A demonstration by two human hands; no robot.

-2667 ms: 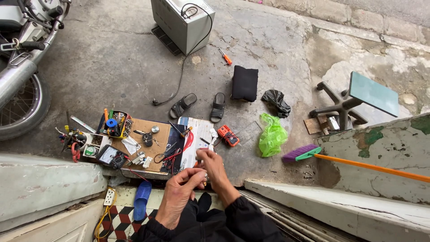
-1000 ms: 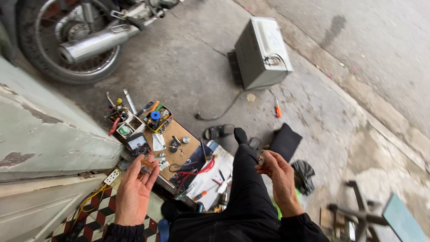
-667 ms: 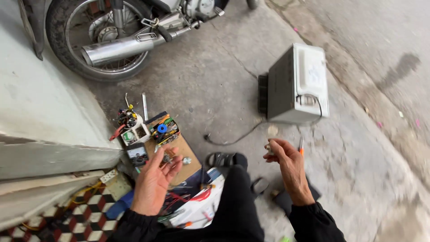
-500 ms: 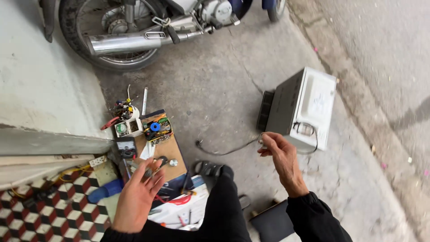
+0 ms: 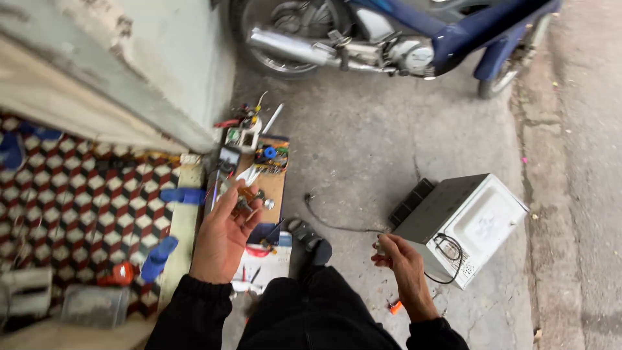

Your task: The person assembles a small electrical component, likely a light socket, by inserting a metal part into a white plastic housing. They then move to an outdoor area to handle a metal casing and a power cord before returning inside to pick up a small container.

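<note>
The left hand (image 5: 223,236), a little left of the centre of the frame, is palm up with the fingers (image 5: 228,198) half curled around a small metal part (image 5: 245,206). The part is too small to tell which way its long axis points. The hand is over a wooden board (image 5: 275,188) that lies on the ground with its long side running from the lower part of the frame toward the top. On the board are small electronic parts, a blue spool (image 5: 270,153) and coloured wires.

The right hand (image 5: 398,256), lower right of centre, is loosely closed around something small near the end of a black cable (image 5: 337,225); I cannot tell exactly what it holds. The cable lies curved on the ground toward the board. Just to the right of this hand stands a grey microwave oven (image 5: 463,223), its light door side facing the lower right.

The ground is rough grey concrete (image 5: 369,136). In the left part there is a red and white tiled floor (image 5: 84,201) with blue sandals (image 5: 159,256). A blue motorcycle (image 5: 402,32) stands along the top of the frame.
</note>
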